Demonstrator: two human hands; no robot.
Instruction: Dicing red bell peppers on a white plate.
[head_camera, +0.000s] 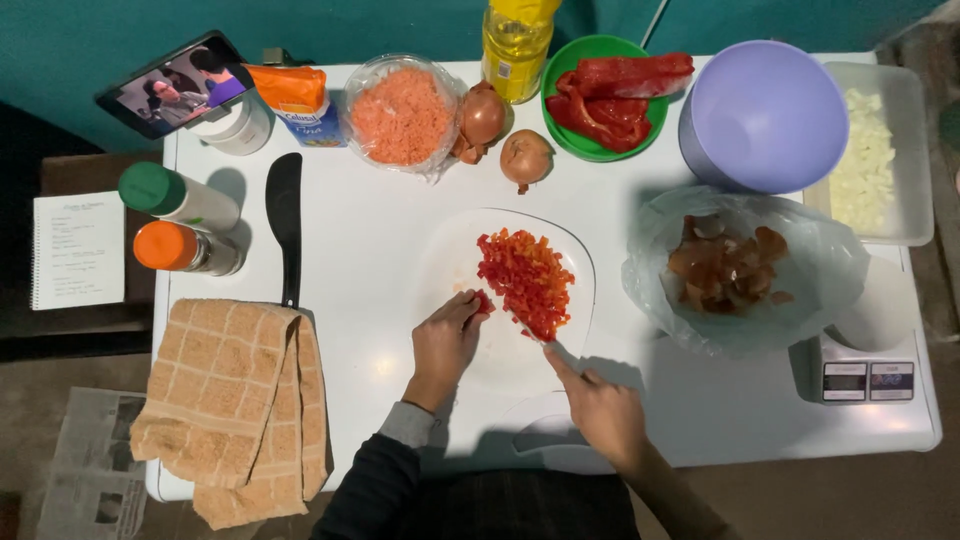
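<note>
Our left hand (445, 340) pinches a small red pepper piece (483, 300) on the white cutting board (450, 255). Our right hand (600, 410) grips a knife (535, 335), its blade touching the pile of chopped pepper (527, 275). We see two onions (505, 135) and a green bowl (560, 70) behind the board.

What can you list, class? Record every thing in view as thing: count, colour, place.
diced pepper pile: one, red, white cutting board, centre
pepper strips: several, red, green bowl
whole onions: two, brown, top centre
plastic bowl: one, lilac, upper right
checked towel: one, tan, left
black knife: one, left
kitchen scale: one, white, right
left hand: on pepper
right hand: holding knife
</note>
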